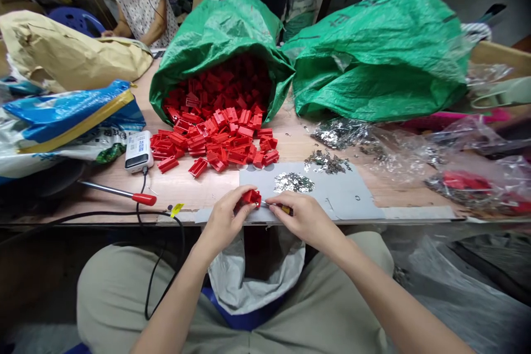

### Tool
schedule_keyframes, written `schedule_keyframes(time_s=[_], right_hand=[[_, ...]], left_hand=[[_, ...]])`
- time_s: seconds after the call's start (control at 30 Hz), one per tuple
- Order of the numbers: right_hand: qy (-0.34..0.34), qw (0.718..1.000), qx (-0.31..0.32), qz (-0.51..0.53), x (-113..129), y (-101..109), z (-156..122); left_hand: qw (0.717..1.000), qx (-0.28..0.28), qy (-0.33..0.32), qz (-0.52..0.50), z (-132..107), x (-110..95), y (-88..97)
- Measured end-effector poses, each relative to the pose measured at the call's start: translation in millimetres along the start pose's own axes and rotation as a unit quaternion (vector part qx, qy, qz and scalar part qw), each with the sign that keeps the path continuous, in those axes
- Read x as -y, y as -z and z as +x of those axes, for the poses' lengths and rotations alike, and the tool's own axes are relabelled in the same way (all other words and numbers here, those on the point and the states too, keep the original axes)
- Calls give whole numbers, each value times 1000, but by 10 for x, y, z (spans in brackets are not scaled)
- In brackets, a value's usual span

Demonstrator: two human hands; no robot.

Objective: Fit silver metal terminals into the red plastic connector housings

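My left hand [225,217] is closed around a small red plastic housing [251,197] at the front edge of the table. In my right hand [306,218] is a small screwdriver-like tool [286,209] with a dark and yellow handle, its thin metal tip pointing at the housing's right side. Whether the tip touches the part is too small to tell. Just beyond my hands, a pile of small shiny metal pieces [293,182] lies on a grey sheet [348,193]. A second metal heap [327,161] sits at the sheet's back edge.
Red housings [224,138] spill from an open green sack [224,22]. Another green sack [381,55] lies right, near plastic bags of metal pieces [464,188]. Leftward are a power bank [139,150], cable and red-handled rod [144,199]. A white-lined bucket [236,293] stands below. A person [145,5] sits opposite.
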State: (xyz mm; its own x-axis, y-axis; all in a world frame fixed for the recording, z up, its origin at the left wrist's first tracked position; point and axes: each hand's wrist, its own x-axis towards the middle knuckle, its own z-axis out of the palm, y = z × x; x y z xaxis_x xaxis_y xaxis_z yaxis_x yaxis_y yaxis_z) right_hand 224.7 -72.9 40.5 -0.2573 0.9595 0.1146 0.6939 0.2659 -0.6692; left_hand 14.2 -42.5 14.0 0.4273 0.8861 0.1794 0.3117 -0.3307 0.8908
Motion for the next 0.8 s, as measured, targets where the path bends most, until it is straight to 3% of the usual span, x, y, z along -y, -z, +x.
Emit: schedule_keyframes(time_s=[0.27, 0.8], right_hand=[[21, 998, 32, -56, -29, -22, 84], [23, 999, 34, -36, -63, -4, 83]], left_hand=[[997, 20, -40, 61, 7, -26, -27], [996, 21, -50, 70, 24, 7, -44]])
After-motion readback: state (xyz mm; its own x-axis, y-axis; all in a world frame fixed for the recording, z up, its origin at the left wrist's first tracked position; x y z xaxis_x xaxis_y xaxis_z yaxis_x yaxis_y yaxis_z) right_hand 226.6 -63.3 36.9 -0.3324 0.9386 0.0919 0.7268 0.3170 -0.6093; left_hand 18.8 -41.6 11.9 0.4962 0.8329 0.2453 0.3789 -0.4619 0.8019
